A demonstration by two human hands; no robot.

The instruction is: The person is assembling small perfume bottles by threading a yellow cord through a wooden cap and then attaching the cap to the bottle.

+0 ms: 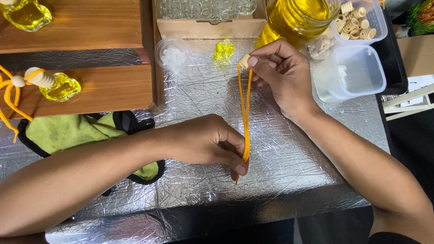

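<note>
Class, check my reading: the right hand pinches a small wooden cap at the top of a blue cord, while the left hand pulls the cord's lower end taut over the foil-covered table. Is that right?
Not quite. The head view shows the cord is orange, not blue. The rest stands: the right hand pinches the wooden cap at its top, and the left hand holds its lower end taut over the foil-covered table.

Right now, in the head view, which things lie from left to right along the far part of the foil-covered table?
Round clear tub of white beads → small yellow bottle → wooden cap in the right hand's fingers → empty square clear container.
</note>
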